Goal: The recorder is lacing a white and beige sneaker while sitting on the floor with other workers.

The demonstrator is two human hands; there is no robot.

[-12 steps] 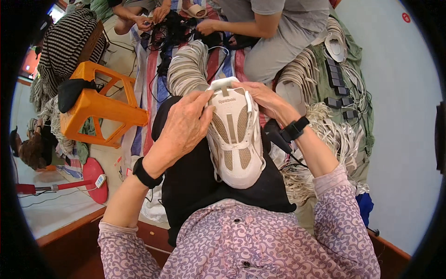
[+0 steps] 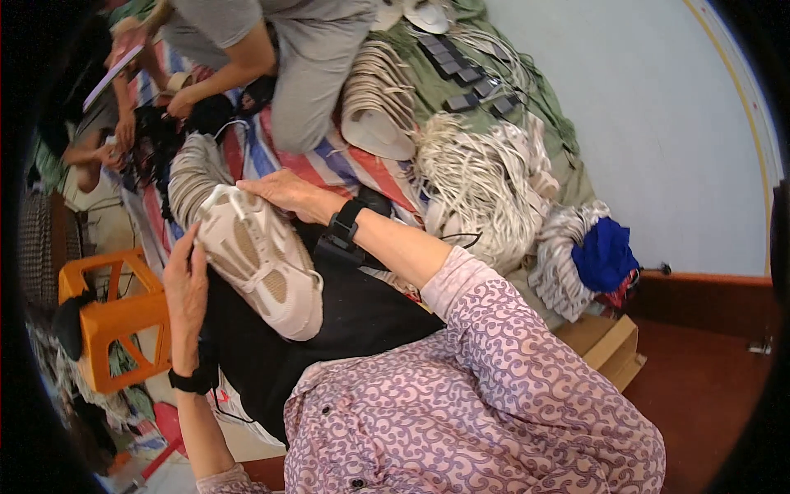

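A white and beige sneaker upper [image 2: 265, 267] with mesh panels and laces lies over the black cloth [image 2: 354, 309] on my lap, its toe pointing toward me and to the right. My left hand [image 2: 188, 284] pinches its left edge near the collar, thumb and fingers closed on it. My right hand [image 2: 288, 195] grips the far end by the tongue and collar, with the fingertips partly hidden behind it. Both wrists wear black bands.
Curved stacks of beige uppers [image 2: 378, 103] stand on a striped sheet. To the right are heaped pale laces [image 2: 477, 189], a blue cloth [image 2: 605, 255] and a cardboard box [image 2: 613, 350]. An orange stool [image 2: 123, 317] stands left. Other people [image 2: 239, 58] work at the far left.
The view has swung to the right, so the scene sits farther left. The upper has tilted, its toe now pointing right, and both hands stay on it.
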